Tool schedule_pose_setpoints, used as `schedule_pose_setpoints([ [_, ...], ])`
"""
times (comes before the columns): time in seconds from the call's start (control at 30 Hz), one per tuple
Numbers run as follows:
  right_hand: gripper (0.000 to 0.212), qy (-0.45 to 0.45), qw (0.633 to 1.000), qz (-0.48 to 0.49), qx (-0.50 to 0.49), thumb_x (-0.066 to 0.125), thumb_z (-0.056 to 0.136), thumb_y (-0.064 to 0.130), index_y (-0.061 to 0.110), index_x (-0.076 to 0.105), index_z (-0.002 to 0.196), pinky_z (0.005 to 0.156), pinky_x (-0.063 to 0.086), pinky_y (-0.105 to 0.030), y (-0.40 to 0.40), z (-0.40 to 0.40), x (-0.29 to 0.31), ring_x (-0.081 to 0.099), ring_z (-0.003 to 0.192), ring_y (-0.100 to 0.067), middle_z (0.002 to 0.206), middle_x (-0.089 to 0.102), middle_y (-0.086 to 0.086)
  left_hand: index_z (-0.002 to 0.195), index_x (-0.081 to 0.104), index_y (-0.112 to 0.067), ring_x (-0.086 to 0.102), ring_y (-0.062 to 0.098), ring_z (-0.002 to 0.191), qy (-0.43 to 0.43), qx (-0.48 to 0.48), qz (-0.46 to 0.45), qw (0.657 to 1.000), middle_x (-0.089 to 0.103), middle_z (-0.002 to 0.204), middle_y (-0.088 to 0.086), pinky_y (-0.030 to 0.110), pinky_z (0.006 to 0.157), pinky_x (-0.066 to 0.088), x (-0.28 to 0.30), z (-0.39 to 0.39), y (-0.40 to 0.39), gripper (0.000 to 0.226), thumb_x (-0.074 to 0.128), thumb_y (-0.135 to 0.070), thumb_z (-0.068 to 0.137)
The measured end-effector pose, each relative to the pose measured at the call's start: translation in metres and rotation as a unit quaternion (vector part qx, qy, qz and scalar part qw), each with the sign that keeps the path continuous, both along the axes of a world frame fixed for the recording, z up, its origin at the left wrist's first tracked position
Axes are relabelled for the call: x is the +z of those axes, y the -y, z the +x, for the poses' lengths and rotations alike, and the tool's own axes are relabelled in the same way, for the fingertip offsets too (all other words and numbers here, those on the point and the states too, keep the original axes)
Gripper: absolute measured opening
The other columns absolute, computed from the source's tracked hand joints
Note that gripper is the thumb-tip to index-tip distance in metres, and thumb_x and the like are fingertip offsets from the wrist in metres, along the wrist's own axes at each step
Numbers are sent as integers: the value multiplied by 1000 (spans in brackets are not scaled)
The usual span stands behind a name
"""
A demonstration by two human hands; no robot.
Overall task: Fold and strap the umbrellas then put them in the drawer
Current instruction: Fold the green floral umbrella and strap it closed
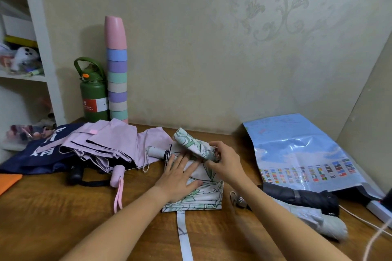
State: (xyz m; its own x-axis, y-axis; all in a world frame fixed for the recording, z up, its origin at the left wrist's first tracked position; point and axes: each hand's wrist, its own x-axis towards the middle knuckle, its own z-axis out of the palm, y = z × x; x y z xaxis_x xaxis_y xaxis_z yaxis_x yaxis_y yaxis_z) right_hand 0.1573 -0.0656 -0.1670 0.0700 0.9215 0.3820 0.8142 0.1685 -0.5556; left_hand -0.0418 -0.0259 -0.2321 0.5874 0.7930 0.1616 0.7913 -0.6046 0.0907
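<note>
Brown wooden surface (63,207) carrying the work. Unfolded lilac fabric umbrella (110,144) and navy fabric umbrella (31,159) lie far left, apparently not yet folded; dark and grey rolled umbrellas (307,199) lie right, seemingly finished. Centre: white leaf-printed umbrella (203,195), half rolled, strap (184,235) loose. Left hand (180,178) presses it flat, fingers spread; right hand (224,161) pinches the roll. No drawer visible.
</note>
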Motion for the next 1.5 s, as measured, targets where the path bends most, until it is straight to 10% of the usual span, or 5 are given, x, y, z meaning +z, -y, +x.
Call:
schedule_pose_setpoints([
  [0.23,6,145,976,156,-44,72,81,13,16,69,85,64,43,-39,15,-7,-13,50,80,-23,84,56,2,123,58,-19,47,23,127,212,7,-112,971,58,125,3,50,124,21,13,-1,6,73,13,-70,96],
  [0.43,12,217,961,168,22,74,82,14,19,63,84,64,36,-32,26,8,-30,50,77,-20,85,57,3,122,72,-27,60,14,125,619,119,-342,696,71,127,-7,41,116,40,33,-4,-13,96,44,-100,66],
  [0.63,20,274,937,208,58,74,86,15,19,54,82,62,41,-32,40,20,-26,52,66,-21,75,58,4,93,71,-13,62,25,100,548,191,-298,758,69,94,0,34,84,44,67,-6,-13,41,64,-54,89],
  [1.17,12,230,945,232,11,68,92,13,15,57,89,69,30,-28,44,21,-29,50,76,-21,89,56,2,126,65,-23,54,26,120,537,209,-287,765,62,124,1,42,105,42,74,-16,-11,87,41,-85,70],
  [1.5,10,263,933,241,46,61,81,8,15,54,85,66,40,-31,44,4,-30,48,76,-20,90,55,1,86,64,-13,55,23,89,587,186,-293,731,64,93,5,34,76,42,71,-22,-10,26,63,-38,78],
])
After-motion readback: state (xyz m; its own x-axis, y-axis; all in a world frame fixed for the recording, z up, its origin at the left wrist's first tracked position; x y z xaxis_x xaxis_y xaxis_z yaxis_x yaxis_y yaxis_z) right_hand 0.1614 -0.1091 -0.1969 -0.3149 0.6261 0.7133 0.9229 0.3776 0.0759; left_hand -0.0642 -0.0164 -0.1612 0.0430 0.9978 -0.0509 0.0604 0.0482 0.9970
